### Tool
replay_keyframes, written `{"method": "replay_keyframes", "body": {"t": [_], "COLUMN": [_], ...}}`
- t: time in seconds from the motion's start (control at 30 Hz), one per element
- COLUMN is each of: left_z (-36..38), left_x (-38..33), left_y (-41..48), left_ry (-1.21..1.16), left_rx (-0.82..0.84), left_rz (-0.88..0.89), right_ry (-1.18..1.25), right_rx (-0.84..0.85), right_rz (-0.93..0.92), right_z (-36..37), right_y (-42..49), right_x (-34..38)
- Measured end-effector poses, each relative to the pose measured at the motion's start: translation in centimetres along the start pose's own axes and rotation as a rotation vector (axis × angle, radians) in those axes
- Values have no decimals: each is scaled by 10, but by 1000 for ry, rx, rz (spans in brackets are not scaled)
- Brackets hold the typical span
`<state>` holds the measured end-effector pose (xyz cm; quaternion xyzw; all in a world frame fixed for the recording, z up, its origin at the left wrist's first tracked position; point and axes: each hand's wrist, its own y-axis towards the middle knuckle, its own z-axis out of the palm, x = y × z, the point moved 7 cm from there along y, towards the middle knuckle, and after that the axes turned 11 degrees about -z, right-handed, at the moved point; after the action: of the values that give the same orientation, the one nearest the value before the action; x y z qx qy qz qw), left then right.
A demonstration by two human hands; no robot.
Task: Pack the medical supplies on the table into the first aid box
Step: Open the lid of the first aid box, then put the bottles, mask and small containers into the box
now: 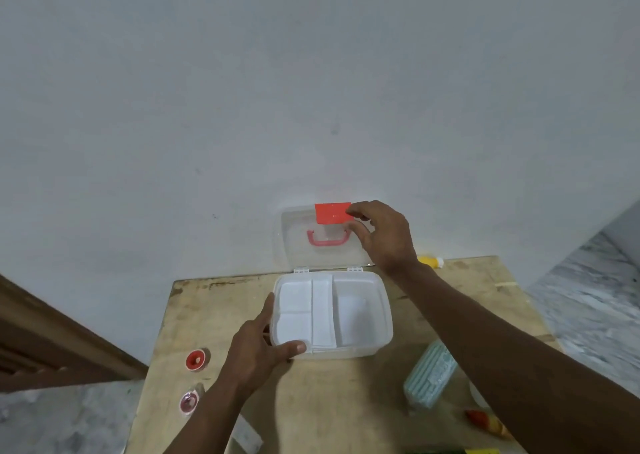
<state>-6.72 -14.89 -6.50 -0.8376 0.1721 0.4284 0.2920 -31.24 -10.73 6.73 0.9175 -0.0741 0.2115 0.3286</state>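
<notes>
A translucent white first aid box [382, 318] stands open in the middle of the wooden table [329, 401], with a white divided tray inside. Its clear lid [294, 245], with a pink handle and a red latch [331, 213], stands upright against the wall. My right hand [384, 235] pinches the lid's top edge beside the red latch. My left hand [259, 346] grips the box's front left corner, thumb on the front rim. On the table lie two red tape rolls [197, 359] [188, 402], a pack of green-striped masks [431, 377], a yellow bottle [430, 261] and a red-orange tube [485, 420].
A white packet [246, 436] lies near the table's front edge under my left forearm. Yellow and green items [481, 451] peek in at the bottom edge. The wall stands right behind the table. A brown wooden frame [52, 342] is at the left, marble floor at both sides.
</notes>
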Motion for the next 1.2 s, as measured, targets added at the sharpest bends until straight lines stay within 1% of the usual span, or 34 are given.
{"method": "replay_keyframes", "body": {"t": [0.13, 0.33, 0.53, 0.67, 0.8, 0.93, 1.07, 1.2], "left_z": [1, 2, 6, 8, 10, 11, 13, 14], "left_x": [3, 0, -5, 4, 7, 11, 9, 9], "left_y": [-1, -4, -3, 1, 6, 9, 7, 5], "left_ry": [25, 98, 156, 255, 348, 325, 338, 320], "left_rx": [3, -9, -10, -35, -47, -24, -18, -7], "left_rz": [-2, 21, 52, -9, -56, -42, -36, -45], "right_ry": [45, 10, -1, 15, -6, -32, -102, -152], "right_rx": [33, 84, 175, 156, 152, 139, 185, 263], "right_rz": [58, 99, 165, 259, 368, 541, 705, 784], "right_z": [1, 2, 2, -2, -9, -19, -29, -40], "right_y": [2, 3, -1, -16, -56, -123, -199, -253], "right_x": [-4, -3, 6, 13, 21, 23, 23, 26]}}
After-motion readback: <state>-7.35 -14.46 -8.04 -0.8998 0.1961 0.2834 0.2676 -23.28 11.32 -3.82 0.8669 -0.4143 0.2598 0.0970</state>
